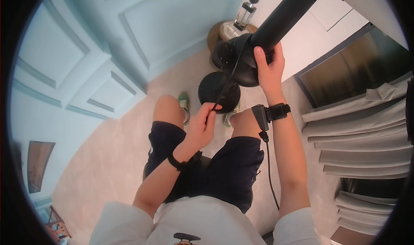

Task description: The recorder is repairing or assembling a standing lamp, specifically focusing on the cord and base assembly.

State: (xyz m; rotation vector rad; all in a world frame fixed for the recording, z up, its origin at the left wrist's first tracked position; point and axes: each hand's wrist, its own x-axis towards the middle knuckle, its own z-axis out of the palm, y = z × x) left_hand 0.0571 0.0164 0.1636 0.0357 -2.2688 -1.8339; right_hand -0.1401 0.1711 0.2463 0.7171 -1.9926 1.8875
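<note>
My left hand is closed, pinching a thin black cord between thumb and fingers. The cord runs up from there across a bulky, glossy black rounded body. My right hand wraps round that body's right side, just below a thick black tube slanting to the upper right. Its thumb shows on top; the other fingers are partly hidden behind. Beneath, a black ball-like part sits low between my feet. What kind of object these black parts form, I cannot tell.
Behind the black parts, a small round table carries a glass-and-black lamp-like item. A white cabinet stands upper right, grey curtains hang right, and blue panelled walls rise left. A cable trails from my right wrist device.
</note>
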